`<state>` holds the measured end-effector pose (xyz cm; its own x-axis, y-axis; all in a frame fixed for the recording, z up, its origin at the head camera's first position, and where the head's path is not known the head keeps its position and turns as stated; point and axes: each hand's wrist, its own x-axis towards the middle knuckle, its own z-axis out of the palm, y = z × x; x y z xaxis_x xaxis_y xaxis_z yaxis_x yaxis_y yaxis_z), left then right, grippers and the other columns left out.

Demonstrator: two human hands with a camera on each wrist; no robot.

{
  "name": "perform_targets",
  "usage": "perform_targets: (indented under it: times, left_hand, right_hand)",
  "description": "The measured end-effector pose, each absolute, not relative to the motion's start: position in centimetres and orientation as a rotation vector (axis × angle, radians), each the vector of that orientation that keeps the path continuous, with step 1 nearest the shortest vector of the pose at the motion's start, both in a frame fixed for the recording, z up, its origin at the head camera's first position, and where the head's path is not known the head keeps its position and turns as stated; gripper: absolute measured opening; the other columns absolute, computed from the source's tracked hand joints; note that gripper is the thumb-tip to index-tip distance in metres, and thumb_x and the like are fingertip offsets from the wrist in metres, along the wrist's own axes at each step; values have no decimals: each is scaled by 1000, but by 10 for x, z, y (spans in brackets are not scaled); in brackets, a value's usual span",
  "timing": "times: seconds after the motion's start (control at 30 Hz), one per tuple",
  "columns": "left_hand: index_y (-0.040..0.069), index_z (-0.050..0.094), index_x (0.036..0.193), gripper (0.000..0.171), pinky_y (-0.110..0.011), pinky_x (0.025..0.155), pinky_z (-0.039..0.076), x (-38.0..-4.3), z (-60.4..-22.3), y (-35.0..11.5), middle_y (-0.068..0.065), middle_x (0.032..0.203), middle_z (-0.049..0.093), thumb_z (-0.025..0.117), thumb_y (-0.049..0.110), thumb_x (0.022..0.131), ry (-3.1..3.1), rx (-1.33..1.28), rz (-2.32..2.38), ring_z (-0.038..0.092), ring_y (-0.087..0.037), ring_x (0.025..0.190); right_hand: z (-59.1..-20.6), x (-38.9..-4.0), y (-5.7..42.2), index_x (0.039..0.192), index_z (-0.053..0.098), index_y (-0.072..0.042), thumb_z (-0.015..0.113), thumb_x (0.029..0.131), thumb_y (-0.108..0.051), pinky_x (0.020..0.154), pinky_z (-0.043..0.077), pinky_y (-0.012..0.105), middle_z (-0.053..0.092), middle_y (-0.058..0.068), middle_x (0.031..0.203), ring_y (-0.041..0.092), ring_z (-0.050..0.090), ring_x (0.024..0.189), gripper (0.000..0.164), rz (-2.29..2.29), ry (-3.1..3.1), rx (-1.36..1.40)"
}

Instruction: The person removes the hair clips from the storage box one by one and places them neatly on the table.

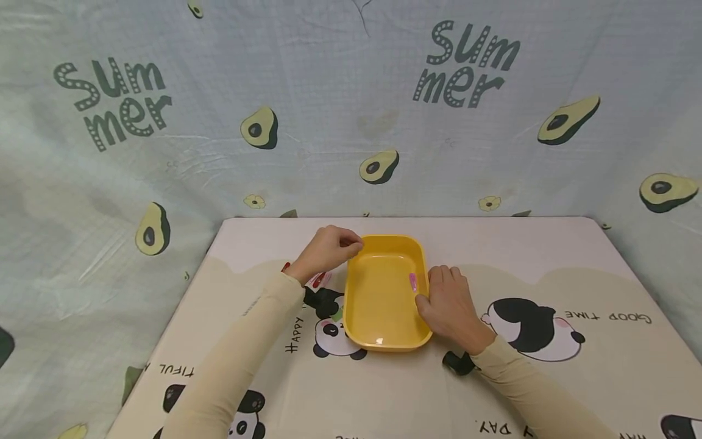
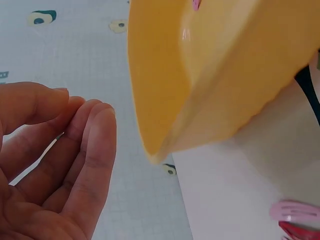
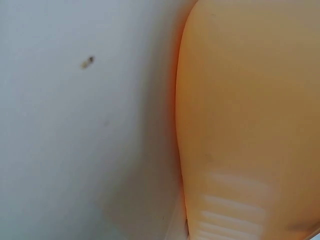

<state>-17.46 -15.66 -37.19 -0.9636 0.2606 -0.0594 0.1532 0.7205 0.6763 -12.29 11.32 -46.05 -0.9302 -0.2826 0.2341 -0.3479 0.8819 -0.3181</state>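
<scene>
A yellow tray [image 1: 384,292] lies on the table, and a small pink hair clip [image 1: 413,282] is inside it near the right wall. My right hand [image 1: 451,305] grips the tray's right side, thumb over the rim and fingers along the outside. In the right wrist view the tray's smooth wall [image 3: 245,100] fills the right half; that hand is out of sight there. By the far left corner is my left hand [image 1: 331,249], its fingers loosely bent toward the thumb, nothing visible between them. The left wrist view shows this hand [image 2: 65,155] apart from the tray [image 2: 155,90].
Beneath my left wrist lie a red hair clip [image 1: 319,280] and a pink hair clip [image 2: 297,211]. The table [image 1: 395,396] has a panda-print cover. Behind it hangs an avocado-print cloth [image 1: 329,73]. A black wrist mount [image 1: 458,363] sits under my right wrist.
</scene>
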Motion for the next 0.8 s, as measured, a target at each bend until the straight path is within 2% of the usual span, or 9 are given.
perform_targets:
  times: [0.43,0.8]
  left_hand:
    - [9,77,118,26,-31,86,61,-178,-383,-126,-7,105,78,66,26,101,2684,354,1085,71,-17,90]
    - [8,77,115,25,-34,92,62,-179,-394,-100,-7,104,78,66,25,101,2599,366,1122,73,-16,90]
  right_hand:
    - [-462,-124,114,106,54,4,60,87,-23,77,31,39,47,11,87,29,40,86,33,537,-2868,487]
    - [-462,-123,115,105,54,4,61,88,-24,78,31,39,47,11,87,29,40,86,33,539,-2866,489]
